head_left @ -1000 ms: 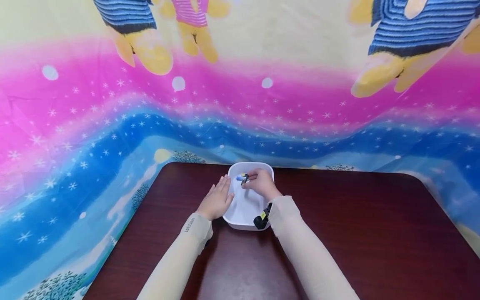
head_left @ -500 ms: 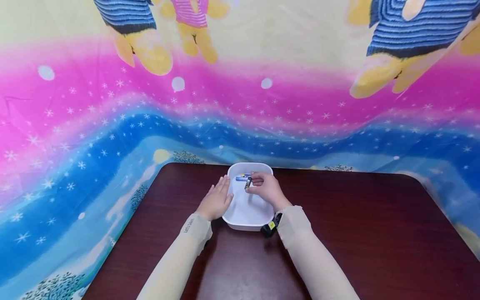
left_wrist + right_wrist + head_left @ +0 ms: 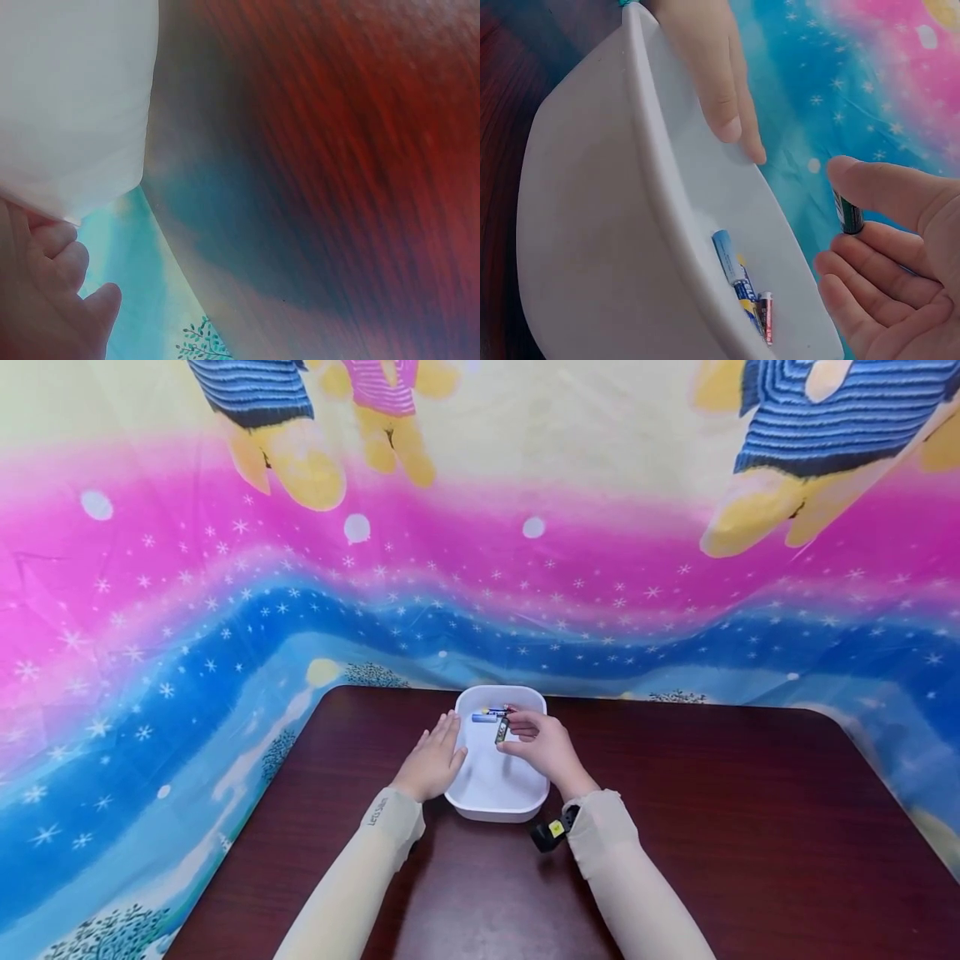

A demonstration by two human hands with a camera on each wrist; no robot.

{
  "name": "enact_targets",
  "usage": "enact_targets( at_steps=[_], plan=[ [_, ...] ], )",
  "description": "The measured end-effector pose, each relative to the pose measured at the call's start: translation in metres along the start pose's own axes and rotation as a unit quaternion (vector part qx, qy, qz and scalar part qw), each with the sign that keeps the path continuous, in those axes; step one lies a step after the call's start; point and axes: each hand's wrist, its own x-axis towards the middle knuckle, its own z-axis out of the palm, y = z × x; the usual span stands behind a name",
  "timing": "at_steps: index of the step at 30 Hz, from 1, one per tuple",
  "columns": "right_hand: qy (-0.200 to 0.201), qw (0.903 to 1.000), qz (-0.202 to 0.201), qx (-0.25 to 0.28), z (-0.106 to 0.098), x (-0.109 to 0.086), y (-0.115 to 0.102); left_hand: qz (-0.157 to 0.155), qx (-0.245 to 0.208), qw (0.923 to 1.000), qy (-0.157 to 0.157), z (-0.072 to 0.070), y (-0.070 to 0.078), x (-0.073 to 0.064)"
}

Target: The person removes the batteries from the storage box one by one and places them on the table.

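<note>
A white plastic box [image 3: 491, 789] stands at the far edge of the table. My right hand [image 3: 553, 752] pinches a small dark battery [image 3: 850, 214] between thumb and fingers, above the box's right half. Inside, near the far end, lie a blue-and-white battery [image 3: 724, 253], a blue-and-yellow one [image 3: 747, 300] and a red one [image 3: 767, 318]. My left hand [image 3: 427, 766] rests along the left rim with its fingers straight. From the left wrist, the box wall [image 3: 71, 97] hides part of that hand [image 3: 52, 300].
The dark red-brown wooden table [image 3: 750, 793] spreads to both sides and toward me. A patterned cloth [image 3: 450, 568] hangs right behind it. On my right wrist sits a black camera [image 3: 549, 833].
My right hand has drawn back toward me and to the right with the battery, uncovering more of the batteries in the box. My left hand stays at the rim.
</note>
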Motion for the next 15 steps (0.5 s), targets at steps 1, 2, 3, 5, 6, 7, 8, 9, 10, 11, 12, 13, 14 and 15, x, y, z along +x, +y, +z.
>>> enact_targets(
  at_steps=[1, 2, 3, 5, 6, 7, 8, 9, 10, 11, 12, 13, 14, 15],
  plan=[
    [0.001, 1.0000, -0.001, 0.003, -0.001, -0.001, 0.000, -0.001, 0.000, 1.0000, -0.001, 0.000, 0.000, 0.000],
    [0.002, 1.0000, -0.002, 0.007, -0.002, -0.002, 0.000, -0.002, 0.000, 1.0000, -0.001, 0.000, 0.000, 0.000],
    [0.003, 0.9999, -0.002, 0.011, -0.003, -0.004, -0.001, -0.003, -0.002, 1.0000, 0.000, 0.000, 0.001, 0.000],
    [0.003, 0.9998, -0.002, 0.017, -0.006, -0.006, -0.001, -0.005, -0.002, 1.0000, -0.002, 0.000, 0.001, 0.000],
    [0.002, 0.9998, -0.002, 0.018, -0.007, -0.008, -0.001, -0.005, -0.002, 1.0000, -0.002, 0.000, 0.001, 0.001],
    [0.001, 0.9998, -0.003, 0.019, -0.008, -0.009, -0.001, -0.005, -0.002, 1.0000, -0.002, 0.000, 0.001, 0.001],
    [0.000, 0.9998, -0.004, 0.020, -0.009, -0.010, -0.001, -0.005, -0.002, 1.0000, -0.002, 0.000, 0.000, 0.001],
    [0.000, 0.9998, -0.006, 0.021, -0.010, -0.011, -0.001, -0.004, -0.001, 1.0000, -0.002, 0.000, 0.000, 0.001],
    [-0.001, 0.9997, -0.008, 0.022, -0.011, -0.012, -0.001, -0.003, 0.000, 1.0000, -0.002, 0.001, 0.000, 0.001],
    [-0.001, 0.9997, -0.012, 0.021, -0.012, -0.013, -0.001, -0.001, 0.000, 1.0000, 0.001, 0.001, 0.000, 0.001],
    [-0.001, 0.9997, -0.016, 0.020, -0.013, -0.014, -0.001, 0.000, 0.001, 1.0000, 0.002, 0.001, 0.000, 0.001],
    [0.000, 0.9996, -0.020, 0.020, -0.014, -0.015, 0.000, 0.000, 0.004, 1.0000, 0.000, 0.001, 0.000, 0.001],
    [0.001, 0.9995, -0.023, 0.020, -0.014, -0.016, 0.000, 0.000, 0.005, 1.0000, -0.001, 0.001, 0.000, 0.001],
    [0.003, 0.9995, -0.024, 0.019, -0.015, -0.016, 0.000, 0.001, 0.006, 1.0000, 0.000, 0.001, -0.001, 0.001]
  ],
)
